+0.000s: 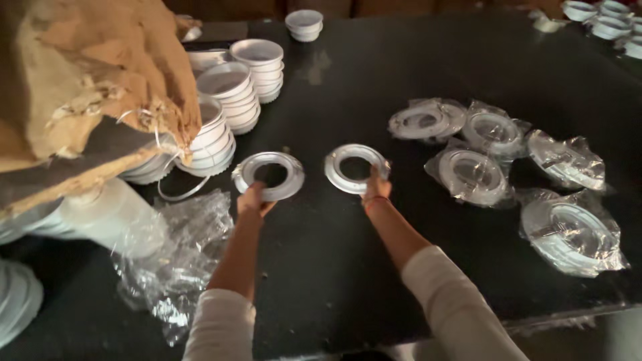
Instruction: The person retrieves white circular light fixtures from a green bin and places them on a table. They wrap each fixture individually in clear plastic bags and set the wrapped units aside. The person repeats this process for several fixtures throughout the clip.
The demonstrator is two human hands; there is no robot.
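Note:
My left hand [254, 199] grips the near rim of a silver metal ring [269, 175] lying flat on the black table [348, 267]. A second silver ring [356, 168] is held at its near right edge by my right hand [376, 188]. The two rings sit side by side, a small gap between them. Both of my arms wear white sleeves pushed back from the wrists.
Several rings wrapped in clear plastic [476, 175] lie to the right. Stacks of white round housings [257, 67] stand at the back left beside a torn brown cardboard box [87, 80]. Crumpled clear wrapping [177, 261] lies near my left arm. More white parts [608, 20] sit far right.

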